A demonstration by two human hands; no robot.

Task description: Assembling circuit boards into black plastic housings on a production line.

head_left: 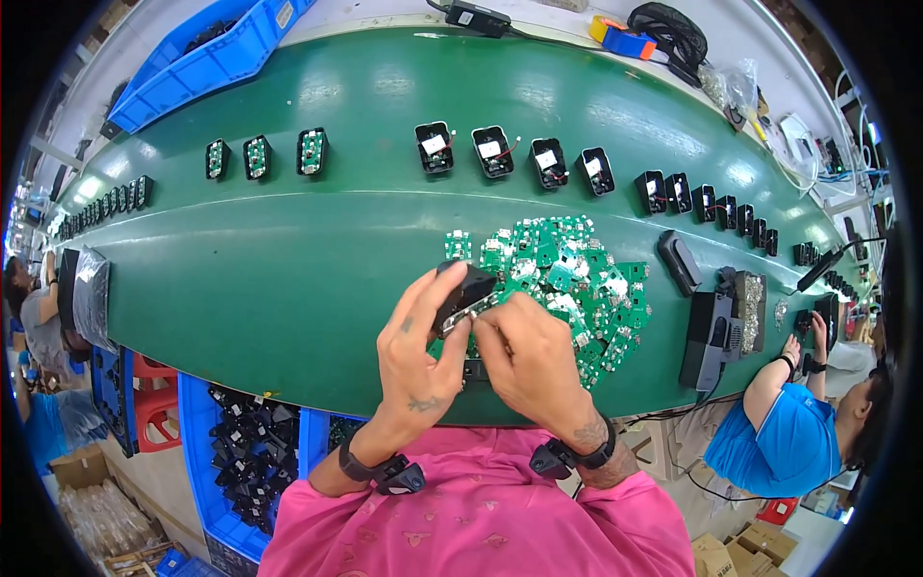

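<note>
My left hand [418, 337] grips a small black plastic housing [468, 286], tilted above the table. Along its lower edge shows a green circuit board [471, 315] with silvery parts. At that edge the fingers of my right hand [529, 346] are pinched together; whatever they hold is hidden behind the fingertips. A broad heap of loose green circuit boards [567, 279] lies just beyond and to the right of my hands. One loose board [458, 244] lies at the heap's left side.
Black housings with red wires [493, 152] stand in a row beyond the heap. Housings with boards [312, 152] stand farther left. A blue bin of black parts [252, 457] is at my left, a grey-black device [709, 338] at right. A co-worker in blue [784, 438] sits at right.
</note>
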